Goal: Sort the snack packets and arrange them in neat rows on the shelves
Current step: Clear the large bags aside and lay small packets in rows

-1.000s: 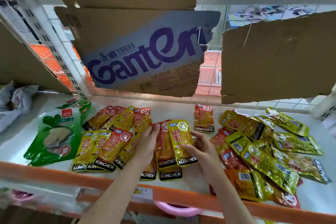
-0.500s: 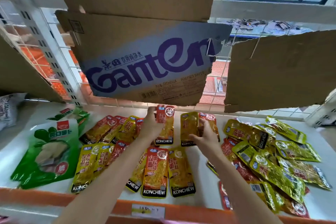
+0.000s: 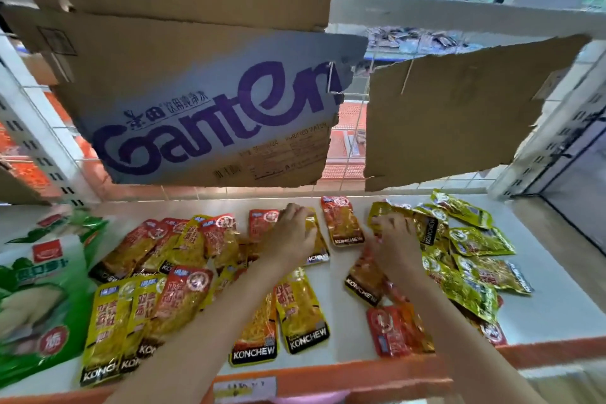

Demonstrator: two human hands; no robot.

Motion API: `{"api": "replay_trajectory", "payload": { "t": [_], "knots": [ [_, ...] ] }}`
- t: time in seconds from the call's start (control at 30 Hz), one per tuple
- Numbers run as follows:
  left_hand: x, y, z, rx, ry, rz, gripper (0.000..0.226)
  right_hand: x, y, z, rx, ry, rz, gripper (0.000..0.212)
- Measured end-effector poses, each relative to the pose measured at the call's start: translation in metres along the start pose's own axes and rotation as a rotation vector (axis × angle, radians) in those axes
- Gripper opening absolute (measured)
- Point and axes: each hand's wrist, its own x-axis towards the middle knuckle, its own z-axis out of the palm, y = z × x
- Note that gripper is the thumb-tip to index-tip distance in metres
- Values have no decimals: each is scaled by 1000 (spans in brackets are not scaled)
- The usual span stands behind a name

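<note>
On shelf [image 3: 344,292], left hand [image 3: 292,233] lay flat on yellow packet [image 3: 317,239]; right hand [image 3: 395,241], fingers curled, grip unclear. Best square packet beside red packet [image 3: 342,221].

Both hands [image 3: 344,239] on snack packets [image 3: 301,308] across white shelf [image 3: 551,308]

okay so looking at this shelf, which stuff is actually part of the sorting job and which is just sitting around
Part of the job:
red and yellow Konchew packets
gold-green packets
white shelf
left hand
right hand

Just lying about:
green bag
Ganten cardboard
plain cardboard sheet
shelf-edge label
</note>
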Motion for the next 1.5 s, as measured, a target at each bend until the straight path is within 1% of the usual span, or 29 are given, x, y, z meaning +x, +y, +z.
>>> {"api": "replay_trajectory", "payload": {
  "t": [0.07,0.13,0.2,0.23,0.3,0.37,0.4,0.47,0.5,0.57,0.6,0.63,0.67,0.7,0.73,0.77,0.8,0.87,0.93,0.97,1.0,1.03,1.1,1.17,1.2,1.27,1.3,1.4,1.5],
  "knots": [
    [12,17,16,-1,-31,-59,41,10,23,-9,-68,-32,61,42],
    [26,33,26,35,-21,-224,54,22,37,-19,-108,-96,91,44],
    [40,44,33,79,-39,-356,68,29,43,-27,-105,-162,121,52],
    [43,48,37,131,-65,-394,73,32,45,-27,-133,-203,127,56],
    [44,55,46,284,-91,-403,78,32,47,-24,-210,-248,161,58],
    [44,59,52,347,-75,-396,76,31,49,-22,-249,-161,169,53],
    [45,60,52,329,-76,-407,74,32,49,-24,-265,-95,131,46],
    [45,61,49,215,-73,-430,64,31,47,-30,-287,27,25,34],
    [43,61,45,123,-55,-424,50,29,44,-34,-252,63,-5,31],
    [33,62,36,-126,-5,-391,24,20,37,-42,-48,148,-21,28],
    [26,61,33,-258,13,-392,19,14,35,-43,113,159,6,29],
    [16,61,30,-391,28,-415,17,5,31,-46,358,110,57,32],
    [4,59,27,-528,43,-450,19,-5,26,-46,704,13,140,30],
    [-9,57,25,-638,64,-485,28,-16,19,-45,1081,-116,238,24],
    [-23,54,25,-713,82,-510,37,-27,13,-39,1378,-255,345,17],
    [-38,51,24,-734,85,-514,39,-37,10,-33,1552,-361,417,10],
    [-52,47,24,-731,75,-502,33,-43,10,-25,1620,-416,463,7],
    [-73,45,22,-688,23,-487,23,-53,12,-15,1663,-441,508,8],
    [-81,46,19,-680,-13,-434,15,-57,18,-12,1621,-393,473,11],
    [-83,45,18,-681,-44,-414,10,-58,21,-12,1547,-362,447,12],
    [-84,46,16,-690,-72,-402,11,-59,26,-11,1462,-332,409,11],
    [-84,46,15,-704,-101,-392,18,-61,29,-11,1392,-303,376,12],
    [-84,46,13,-741,-128,-394,32,-65,34,-8,1344,-278,342,12],
    [-86,46,13,-768,-114,-387,39,-72,36,-7,1330,-288,303,10],
    [-88,46,12,-764,-100,-383,36,-75,36,-7,1293,-284,272,18],
    [-90,48,13,-705,-80,-366,25,-79,37,-5,1131,-260,160,48],
    [-91,49,14,-662,-73,-351,23,-80,36,-4,1025,-239,88,53],
    [-98,48,16,-474,-53,-273,18,-81,31,-1,737,-202,-101,33],
    [-104,43,17,-301,-40,-260,19,-83,26,5,546,-146,-186,32]
  ]
}}
